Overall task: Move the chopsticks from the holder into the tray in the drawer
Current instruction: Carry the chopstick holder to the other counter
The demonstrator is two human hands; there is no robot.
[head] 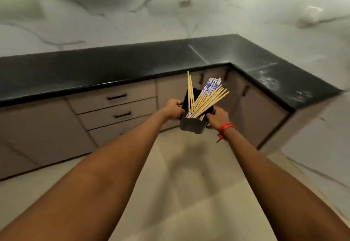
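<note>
A black rectangular holder [191, 125] hangs in the air in front of the cabinets, carried between both hands. My left hand [173, 109] grips its left side and my right hand [217, 118] grips its right side. Several wooden chopsticks [209, 101] stick out of it, most leaning to the right, some with blue-and-white patterned tops, two standing nearly upright at the left. A stack of three closed drawers [117, 111] with dark handles sits under the counter to the left. No tray is in sight.
An L-shaped black countertop [94, 74] runs along the marble wall and turns toward me on the right. Grey cabinet doors [251, 115] fill the corner behind the holder. Pale tiled floor [189, 184] lies below my arms.
</note>
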